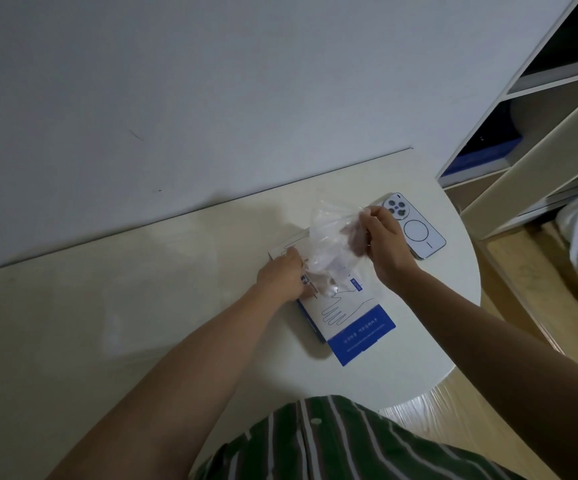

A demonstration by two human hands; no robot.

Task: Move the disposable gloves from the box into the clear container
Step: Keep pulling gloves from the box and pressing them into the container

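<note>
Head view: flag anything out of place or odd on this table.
No clear container shows anywhere in view, though the right hand pinches gloves above the glove box. The phone lies camera-side up close to the rounded edge of the table. Nothing looks spilled or damaged.

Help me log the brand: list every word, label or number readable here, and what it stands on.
Box, blue band: two lines of white print, too blurred to read.
Box top, small blue tag: too small to read.
Phone: ring mark only, no words.
Gloves: no print seen.
Nothing can be quoted.
</note>
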